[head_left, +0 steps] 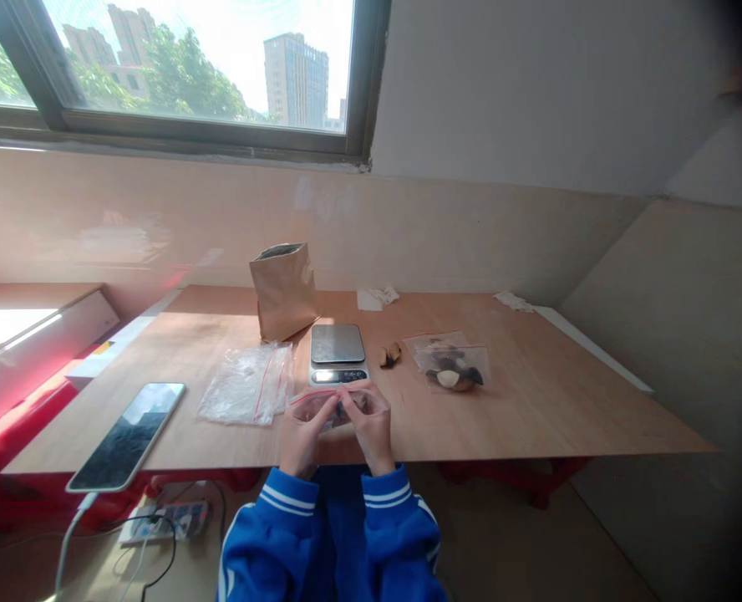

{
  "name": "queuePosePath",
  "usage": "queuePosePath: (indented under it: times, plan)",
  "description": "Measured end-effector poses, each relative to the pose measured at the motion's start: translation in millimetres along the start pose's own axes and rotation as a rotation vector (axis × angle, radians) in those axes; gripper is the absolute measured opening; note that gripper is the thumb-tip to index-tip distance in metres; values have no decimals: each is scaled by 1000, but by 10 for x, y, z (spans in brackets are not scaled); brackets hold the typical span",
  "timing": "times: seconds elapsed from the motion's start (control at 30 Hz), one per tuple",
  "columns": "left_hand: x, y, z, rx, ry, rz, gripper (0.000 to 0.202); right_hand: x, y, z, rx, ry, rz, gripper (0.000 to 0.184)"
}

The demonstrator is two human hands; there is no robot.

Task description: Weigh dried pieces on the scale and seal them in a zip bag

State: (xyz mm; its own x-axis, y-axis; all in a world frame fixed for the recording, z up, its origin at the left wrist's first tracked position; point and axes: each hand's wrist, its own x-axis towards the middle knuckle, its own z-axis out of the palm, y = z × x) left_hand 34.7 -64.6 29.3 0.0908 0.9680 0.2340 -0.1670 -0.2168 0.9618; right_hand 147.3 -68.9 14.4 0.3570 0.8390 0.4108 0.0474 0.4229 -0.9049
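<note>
Both my hands pinch the red-striped top of a clear zip bag (328, 411) at the table's front edge. My left hand (303, 431) grips its left part and my right hand (372, 422) its right part, thumbs close together at the middle. Dark pieces show inside the bag, partly hidden by my fingers. Right behind it stands a digital kitchen scale (337, 344) with a bare metal plate. Some brown dried pieces (389, 355) lie to the right of the scale. Farther right, filled zip bags (455, 372) hold dark and pale pieces.
A brown paper pouch (285, 293) stands upright behind the scale. Flat clear zip bags (246, 383) lie to its front left. A phone (129, 435) with a cable rests at the left front edge. Crumpled tissues (377, 298) lie at the back; a power strip (164, 522) sits below the table.
</note>
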Motion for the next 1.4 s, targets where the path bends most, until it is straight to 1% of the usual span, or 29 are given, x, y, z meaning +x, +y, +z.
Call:
queuePosePath:
  times: [0.07,0.23,0.33,0.47,0.53,0.6,0.7,0.77,0.87,0.97,1.1,1.13,1.2,1.27,1.3,1.33,1.4]
  plan:
    - [0,5,27,3,-9,3,19,-6,-13,9,24,19,11,13]
    - [-6,1,74,33,95,-17,20,-14,-25,8,101,-13,77,16]
    - [-4,29,69,-16,74,-56,23,-15,1,-17,130,-29,123,22]
    - [11,88,60,-24,52,-110,32,-17,53,-23,138,55,147,28]
    - [20,89,45,-33,44,-150,39,-15,83,-19,175,87,184,31]
    - [29,66,7,-28,67,-195,47,-7,117,-28,213,79,239,42]
    - [42,16,-88,1,118,-246,63,5,170,-73,221,1,334,69]
    - [50,-10,-153,8,133,-270,69,8,196,-103,179,-31,374,77]
    - [62,-47,-214,15,191,-297,68,-1,210,-106,121,12,388,71]
    - [72,-105,-219,-29,229,-309,66,-13,189,-62,122,58,407,67]
    - [87,-188,-214,-173,255,-320,61,2,145,-54,185,27,429,67]
    - [92,-202,-226,-209,255,-333,62,14,138,-82,213,31,434,68]
    - [103,-218,-267,-256,270,-354,66,45,128,-186,279,103,425,70]
    - [114,-218,-311,-254,325,-347,66,82,110,-337,305,205,392,67]
    - [116,-213,-322,-240,357,-333,65,98,95,-416,290,224,374,66]
    - [116,-203,-321,-224,378,-320,65,111,74,-488,260,206,362,65]
    - [106,-176,-272,-211,359,-326,67,123,24,-579,185,81,352,67]
